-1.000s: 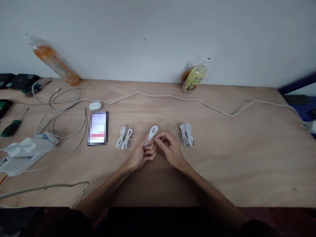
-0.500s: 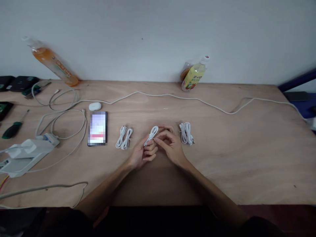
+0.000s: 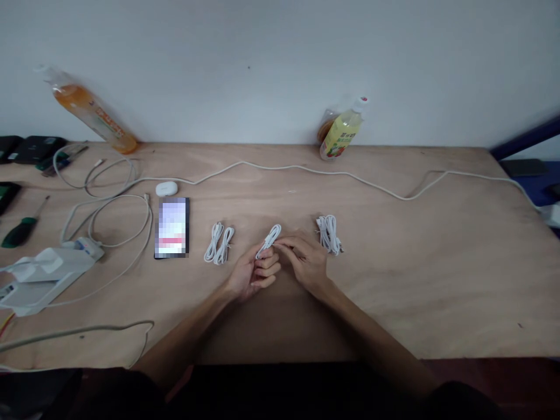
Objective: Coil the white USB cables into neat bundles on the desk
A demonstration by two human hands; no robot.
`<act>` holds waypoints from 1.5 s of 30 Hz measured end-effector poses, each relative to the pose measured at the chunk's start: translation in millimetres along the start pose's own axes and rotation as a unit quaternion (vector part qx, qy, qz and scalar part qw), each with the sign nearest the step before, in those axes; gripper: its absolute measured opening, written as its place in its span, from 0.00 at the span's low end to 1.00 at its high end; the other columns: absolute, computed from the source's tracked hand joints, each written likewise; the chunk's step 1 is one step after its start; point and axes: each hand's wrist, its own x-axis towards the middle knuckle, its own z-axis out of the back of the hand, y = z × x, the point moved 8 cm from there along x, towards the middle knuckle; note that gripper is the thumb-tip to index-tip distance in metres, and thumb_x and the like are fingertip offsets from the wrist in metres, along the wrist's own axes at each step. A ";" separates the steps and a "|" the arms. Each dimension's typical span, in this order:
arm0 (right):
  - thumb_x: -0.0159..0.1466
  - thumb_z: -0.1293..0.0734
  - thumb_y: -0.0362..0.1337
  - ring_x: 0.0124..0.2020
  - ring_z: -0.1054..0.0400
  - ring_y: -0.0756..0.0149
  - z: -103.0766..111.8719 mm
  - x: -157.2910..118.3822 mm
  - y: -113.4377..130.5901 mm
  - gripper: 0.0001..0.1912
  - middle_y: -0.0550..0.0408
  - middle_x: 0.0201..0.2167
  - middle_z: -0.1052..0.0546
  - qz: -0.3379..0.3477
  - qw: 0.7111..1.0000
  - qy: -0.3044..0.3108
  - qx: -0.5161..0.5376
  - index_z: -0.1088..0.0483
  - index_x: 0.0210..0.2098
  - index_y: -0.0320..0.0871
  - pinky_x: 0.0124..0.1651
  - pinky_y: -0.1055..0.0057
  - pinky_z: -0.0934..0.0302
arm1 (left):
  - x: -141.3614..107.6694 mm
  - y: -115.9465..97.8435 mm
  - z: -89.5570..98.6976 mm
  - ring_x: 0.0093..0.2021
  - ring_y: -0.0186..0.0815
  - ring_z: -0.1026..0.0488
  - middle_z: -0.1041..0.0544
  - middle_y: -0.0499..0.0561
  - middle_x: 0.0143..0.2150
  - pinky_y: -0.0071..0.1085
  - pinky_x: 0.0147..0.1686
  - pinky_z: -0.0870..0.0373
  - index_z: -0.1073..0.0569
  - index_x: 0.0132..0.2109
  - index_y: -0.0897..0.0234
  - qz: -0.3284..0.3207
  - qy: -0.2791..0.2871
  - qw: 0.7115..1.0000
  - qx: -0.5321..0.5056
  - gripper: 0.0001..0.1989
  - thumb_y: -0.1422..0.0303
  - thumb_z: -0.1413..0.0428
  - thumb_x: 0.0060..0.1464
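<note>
Cable, white and coiled, sits just above the middle of the worktop, and I see it gripped between thumb and curled fingers of the left hand. On the right hand, I make out thumb and forefinger pinched together at the coil's thin tie. Similar white bundles lie left of the hands, more bundles to the right; beyond the left ones rests a phone.

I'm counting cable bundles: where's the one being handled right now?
In the head view, the white cable bundle is near the centre, in the left hand, the right hand close beside it.
</note>
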 end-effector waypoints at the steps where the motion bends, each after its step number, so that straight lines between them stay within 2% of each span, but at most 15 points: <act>1: 0.75 0.30 0.37 0.37 0.21 0.56 0.0 -0.7 0.2 0.10 0.55 0.35 0.14 0.000 1.000 -0.002 -0.009 0.15 0.40 0.53 0.47 0.54 0.26 | -0.2 -0.7 -0.5 0.22 0.26 0.65 0.54 0.36 0.23 0.17 0.12 0.57 0.44 0.29 0.58 -0.002 -0.001 1.000 0.004 0.30 0.54 0.29 0.56; 4: 0.75 0.29 0.37 0.33 0.23 0.60 2.1 -2.5 2.2 0.09 0.55 0.33 0.14 0.005 1.000 -0.026 -0.008 0.15 0.40 0.51 0.40 0.60 0.28 | -0.1 -2.6 -1.0 0.22 0.26 0.65 0.53 0.35 0.22 0.17 0.12 0.57 0.44 0.29 0.58 -0.013 -0.006 1.000 0.024 0.32 0.51 0.28 0.53; 7: 0.74 0.28 0.36 0.33 0.23 0.62 3.0 -2.7 2.3 0.08 0.55 0.34 0.14 -0.007 0.999 -0.036 0.013 0.15 0.40 0.50 0.39 0.64 0.28 | 1.1 -4.4 0.2 0.22 0.26 0.64 0.54 0.36 0.22 0.17 0.12 0.57 0.43 0.29 0.58 -0.031 -0.016 0.998 0.053 0.31 0.49 0.29 0.54; 11: 0.73 0.28 0.35 0.37 0.22 0.61 -0.3 -0.6 -2.1 0.08 0.55 0.35 0.14 -0.047 0.998 -0.004 0.048 0.15 0.39 0.50 0.43 0.64 0.27 | 3.1 -8.0 4.0 0.21 0.26 0.62 0.55 0.36 0.22 0.18 0.14 0.58 0.43 0.28 0.59 -0.071 -0.046 0.992 0.098 0.31 0.47 0.33 0.57; 13: 0.73 0.27 0.38 0.35 0.23 0.62 -2.9 -0.3 -8.5 0.07 0.55 0.34 0.15 -0.084 0.994 0.014 0.074 0.16 0.38 0.49 0.41 0.65 0.27 | 3.3 -9.6 5.8 0.21 0.25 0.61 0.54 0.36 0.21 0.18 0.15 0.58 0.43 0.27 0.59 -0.088 -0.066 0.987 0.119 0.32 0.44 0.32 0.56; 17: 0.70 0.25 0.47 0.27 0.28 0.66 -14.7 -4.6 -28.9 0.11 0.57 0.30 0.19 -0.197 0.963 0.063 0.171 0.19 0.36 0.47 0.29 0.69 0.32 | 2.3 -11.6 7.2 0.21 0.24 0.61 0.53 0.36 0.21 0.19 0.16 0.59 0.43 0.26 0.59 -0.104 -0.099 0.978 0.154 0.34 0.40 0.33 0.54; 19: 0.68 0.24 0.50 0.25 0.30 0.67 -20.9 -6.7 -35.4 0.13 0.58 0.29 0.20 -0.234 0.945 0.091 0.212 0.20 0.36 0.46 0.27 0.70 0.34 | 1.7 -12.4 7.5 0.20 0.24 0.60 0.52 0.36 0.20 0.19 0.17 0.58 0.43 0.26 0.59 -0.108 -0.113 0.973 0.168 0.34 0.39 0.34 0.53; 24: 0.65 0.22 0.50 0.27 0.31 0.68 -24.3 -4.1 -38.9 0.14 0.57 0.31 0.21 -0.264 0.917 0.140 0.266 0.20 0.35 0.46 0.28 0.71 0.34 | 0.0 -13.8 8.8 0.19 0.23 0.58 0.51 0.35 0.20 0.20 0.16 0.55 0.42 0.26 0.58 -0.111 -0.146 0.962 0.204 0.36 0.35 0.34 0.47; 29: 0.64 0.22 0.51 0.28 0.33 0.69 -27.0 -4.4 -40.7 0.16 0.56 0.33 0.20 -0.293 0.891 0.187 0.293 0.20 0.34 0.45 0.30 0.70 0.34 | -2.0 -12.7 12.2 0.18 0.25 0.53 0.47 0.37 0.20 0.22 0.17 0.52 0.42 0.27 0.57 -0.115 -0.179 0.947 0.242 0.35 0.33 0.38 0.50; 34: 0.61 0.20 0.51 0.27 0.35 0.69 -37.3 -14.0 -41.2 0.17 0.57 0.31 0.22 -0.357 0.833 0.202 0.370 0.20 0.36 0.45 0.28 0.71 0.38 | -6.9 -17.7 15.9 0.20 0.27 0.48 0.44 0.39 0.23 0.25 0.20 0.49 0.40 0.27 0.58 -0.152 -0.205 0.920 0.297 0.33 0.34 0.41 0.55; 39: 0.57 0.18 0.48 0.27 0.35 0.69 -44.1 -27.8 -35.0 0.18 0.58 0.28 0.24 -0.433 0.765 0.244 0.410 0.23 0.34 0.44 0.28 0.72 0.41 | -16.5 -31.7 10.7 0.25 0.33 0.42 0.40 0.43 0.21 0.30 0.26 0.44 0.33 0.24 0.60 -0.213 -0.190 0.879 0.381 0.28 0.43 0.39 0.58; 42: 0.56 0.17 0.48 0.26 0.35 0.69 -44.5 -29.2 -32.0 0.18 0.58 0.27 0.24 -0.435 0.760 0.251 0.412 0.23 0.35 0.44 0.28 0.71 0.42 | -20.7 -39.8 7.9 0.27 0.33 0.40 0.35 0.44 0.21 0.32 0.29 0.43 0.31 0.22 0.61 -0.243 -0.189 0.857 0.413 0.26 0.47 0.35 0.57; 45: 0.56 0.18 0.49 0.28 0.35 0.68 -45.0 -25.7 -33.9 0.19 0.59 0.29 0.25 -0.418 0.782 0.219 0.408 0.24 0.36 0.46 0.30 0.71 0.40 | -20.5 -47.0 9.0 0.28 0.33 0.35 0.29 0.44 0.25 0.31 0.31 0.38 0.28 0.28 0.61 -0.268 -0.205 0.848 0.407 0.21 0.51 0.34 0.57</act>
